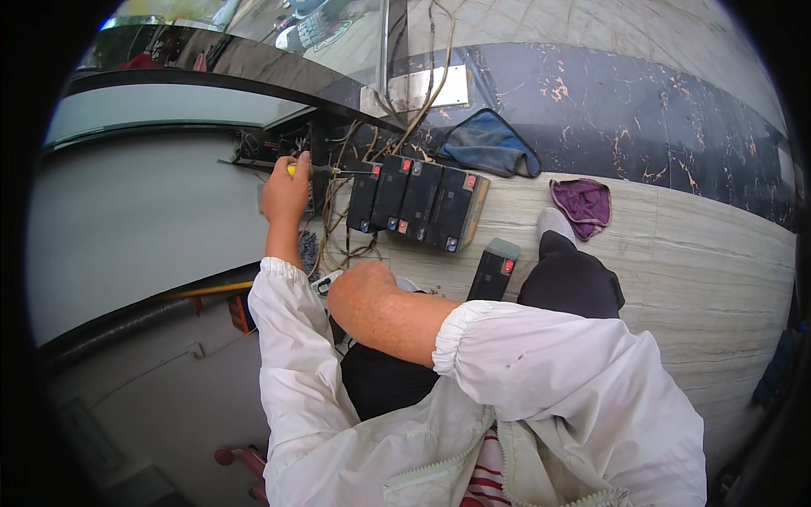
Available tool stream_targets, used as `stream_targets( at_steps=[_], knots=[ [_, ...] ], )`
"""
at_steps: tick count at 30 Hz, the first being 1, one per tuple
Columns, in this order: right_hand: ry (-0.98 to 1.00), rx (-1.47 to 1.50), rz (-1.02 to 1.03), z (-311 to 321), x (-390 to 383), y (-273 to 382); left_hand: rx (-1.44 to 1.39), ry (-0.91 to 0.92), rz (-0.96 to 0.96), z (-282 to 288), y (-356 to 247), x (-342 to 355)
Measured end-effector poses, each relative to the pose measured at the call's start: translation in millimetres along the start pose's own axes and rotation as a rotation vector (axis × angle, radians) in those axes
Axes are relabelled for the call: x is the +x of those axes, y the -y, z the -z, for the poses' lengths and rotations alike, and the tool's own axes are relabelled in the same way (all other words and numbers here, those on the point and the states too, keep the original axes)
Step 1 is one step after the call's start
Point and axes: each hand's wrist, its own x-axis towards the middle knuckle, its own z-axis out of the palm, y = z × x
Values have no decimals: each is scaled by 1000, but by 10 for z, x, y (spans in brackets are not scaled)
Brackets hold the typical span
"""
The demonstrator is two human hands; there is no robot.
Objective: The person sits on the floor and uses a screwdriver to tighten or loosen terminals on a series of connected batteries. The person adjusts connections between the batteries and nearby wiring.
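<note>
My left hand (pixel 285 190) is closed around the yellow and black handle of a screwdriver (pixel 323 171). Its thin shaft points right, toward the red terminal at the near left corner of a row of black batteries (pixel 410 201); whether the tip touches cannot be made out. These batteries stand side by side on the floor, with red and blue terminals on top. My right hand (pixel 359 286) is low in front of me, its fingers hidden from view. Beside it lies a white socket-like piece (pixel 324 284). Another black battery (pixel 492 272) stands apart, nearer my leg.
Tangled cables (pixel 342 203) run between the batteries and a dark open compartment (pixel 283 148) at the left. A blue-grey cloth (pixel 488 145) and a purple cloth (pixel 583 205) lie beyond. A large pale panel (pixel 144 211) borders the left, with glass above it.
</note>
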Motion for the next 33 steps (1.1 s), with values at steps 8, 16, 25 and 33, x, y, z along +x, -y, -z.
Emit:
stream_targets(
  at_steps=[8, 16, 25, 33],
  knots=[
    [8, 38, 20, 38, -4, 25, -108, -105, -179, -71, 240, 116],
    [28, 10, 1, -2, 50, 18, -59, -104, -82, 1, 36, -10],
    [-31, 5, -43, -13, -14, -5, -19, 15, 45, 60, -170, -89],
    [-1, 15, -12, -4, 34, 7, -27, -121, -39, -35, -1, -33]
  ],
)
